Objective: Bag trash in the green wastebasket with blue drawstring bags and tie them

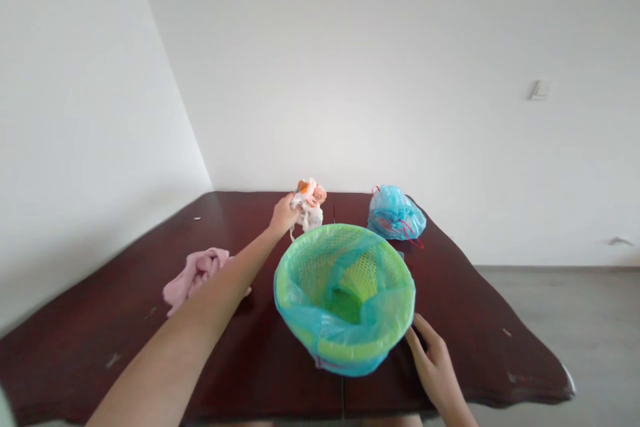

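Observation:
My left hand (285, 215) reaches to the far side of the table, its fingers closed on a crumpled plastic bag (311, 203), white with orange and pink patches. Nearer to me stands a green mesh wastebasket (293, 273) lined with a thin blue bin bag (340, 327), which is folded over the rim. Its inside shows no contents. My right hand (434, 353) is at the basket's right side, fingers apart and tips against or just beside the rim; I cannot tell how firmly they touch.
A blue tied-up plastic bag (395, 213) with red drawstrings lies at the back right of the dark red wooden table (480, 340). On the left, partly behind my forearm, is a bunched pink cloth (195, 273). A white wall (350, 80) rises behind the table.

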`<move>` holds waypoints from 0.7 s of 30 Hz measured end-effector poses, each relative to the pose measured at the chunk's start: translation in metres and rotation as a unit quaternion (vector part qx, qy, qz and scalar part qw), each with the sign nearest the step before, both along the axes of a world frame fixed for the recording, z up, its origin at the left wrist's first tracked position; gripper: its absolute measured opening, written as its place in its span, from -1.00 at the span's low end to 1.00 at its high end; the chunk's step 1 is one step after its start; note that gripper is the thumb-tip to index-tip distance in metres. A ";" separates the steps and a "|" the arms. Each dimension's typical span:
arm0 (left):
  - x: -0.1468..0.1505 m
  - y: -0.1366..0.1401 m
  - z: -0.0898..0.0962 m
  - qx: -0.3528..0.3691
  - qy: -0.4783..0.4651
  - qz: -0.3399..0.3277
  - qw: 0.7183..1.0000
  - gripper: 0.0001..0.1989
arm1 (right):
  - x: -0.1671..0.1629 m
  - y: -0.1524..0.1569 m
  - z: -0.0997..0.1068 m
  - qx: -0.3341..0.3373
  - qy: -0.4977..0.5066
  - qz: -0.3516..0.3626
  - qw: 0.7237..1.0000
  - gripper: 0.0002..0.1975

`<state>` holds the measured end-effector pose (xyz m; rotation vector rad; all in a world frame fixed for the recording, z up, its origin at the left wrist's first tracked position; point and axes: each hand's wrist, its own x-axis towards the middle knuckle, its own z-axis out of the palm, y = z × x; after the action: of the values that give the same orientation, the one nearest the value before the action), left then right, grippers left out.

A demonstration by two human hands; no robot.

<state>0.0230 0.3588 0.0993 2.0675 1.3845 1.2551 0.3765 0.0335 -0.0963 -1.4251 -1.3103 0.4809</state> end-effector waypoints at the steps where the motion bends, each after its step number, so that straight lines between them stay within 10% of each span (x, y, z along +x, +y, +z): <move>1: -0.009 -0.004 0.017 0.014 -0.012 0.028 0.999 -0.94 | 0.000 0.001 0.001 -0.004 0.002 0.000 1.000 -0.51; 5: -0.028 -0.058 0.089 0.161 -0.053 0.066 0.983 -0.71 | 0.000 0.003 0.003 -0.011 -0.001 0.001 1.000 -0.45; 10: -0.009 -0.176 0.144 0.341 0.094 -0.105 0.929 -0.73 | -0.002 0.005 0.002 -0.007 -0.016 0.000 1.000 -0.43; 15: 0.043 -0.217 0.115 0.148 0.376 -0.274 0.873 -0.75 | -0.005 0.006 0.003 0.000 -0.029 -0.015 0.999 -0.50; 21: 0.103 -0.181 0.061 -0.223 0.387 -0.325 0.834 -0.72 | -0.007 0.005 0.003 0.001 -0.038 -0.016 0.999 -0.56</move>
<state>0.1259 0.1782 0.1603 2.4314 0.9114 -0.2140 0.3696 0.0388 -0.0936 -1.4736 -1.3463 0.4077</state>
